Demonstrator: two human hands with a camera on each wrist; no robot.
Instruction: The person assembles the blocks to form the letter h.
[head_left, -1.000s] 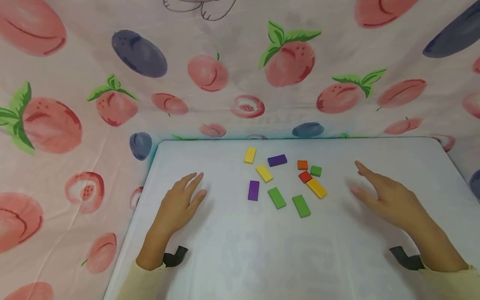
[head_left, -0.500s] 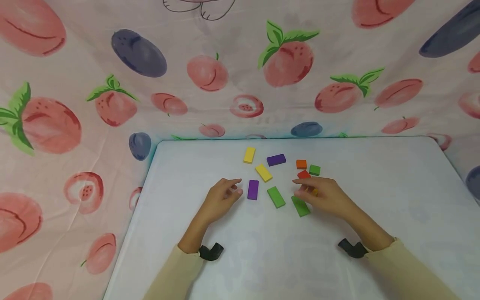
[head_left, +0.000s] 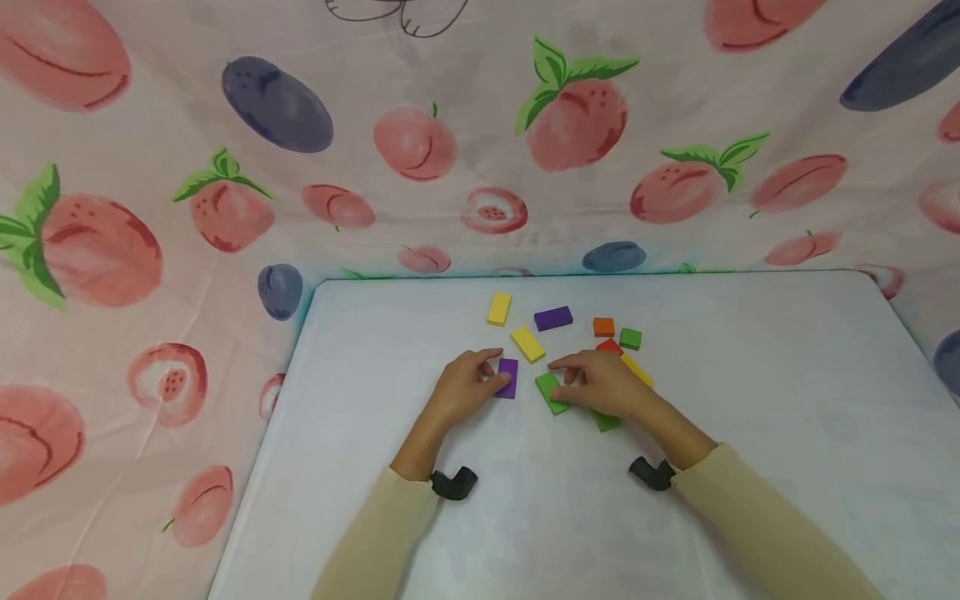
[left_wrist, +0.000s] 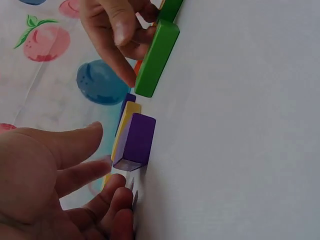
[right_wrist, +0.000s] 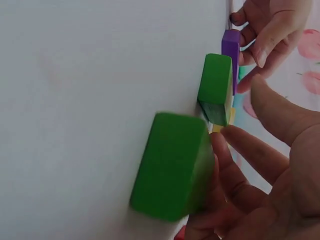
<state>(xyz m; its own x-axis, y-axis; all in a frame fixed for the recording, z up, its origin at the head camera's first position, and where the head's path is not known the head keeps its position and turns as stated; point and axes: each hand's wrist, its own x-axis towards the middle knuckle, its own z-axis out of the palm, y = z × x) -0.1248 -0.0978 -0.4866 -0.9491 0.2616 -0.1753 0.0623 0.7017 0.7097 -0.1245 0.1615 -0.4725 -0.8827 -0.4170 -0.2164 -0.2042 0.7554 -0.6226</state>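
My left hand [head_left: 462,387] hovers at the left side of an upright-lying purple block [head_left: 512,367], thumb and fingers spread apart. In the left wrist view a gap shows between the thumb and that purple block [left_wrist: 139,140]. My right hand [head_left: 606,383] reaches over the nearer blocks, its thumb and index finger parted by a green block [head_left: 547,387]. The right wrist view shows this green block [right_wrist: 216,80] not pinched. A second green block [head_left: 607,422] lies partly hidden beneath the right hand, close to its curled lower fingers.
Two yellow blocks [head_left: 528,344] and another purple block [head_left: 553,318] lie farther back on the white table [head_left: 390,333]. Right of them are small orange [head_left: 603,327], green [head_left: 631,339] and red [head_left: 609,346] blocks, plus an amber block [head_left: 637,370] partly covered. Fruit-patterned cloth [head_left: 420,83] hangs behind.
Both hands have come inward from the sides of the table to the blocks. The right hand has slid farther left, from the amber block toward the green one. The blocks have stayed put.
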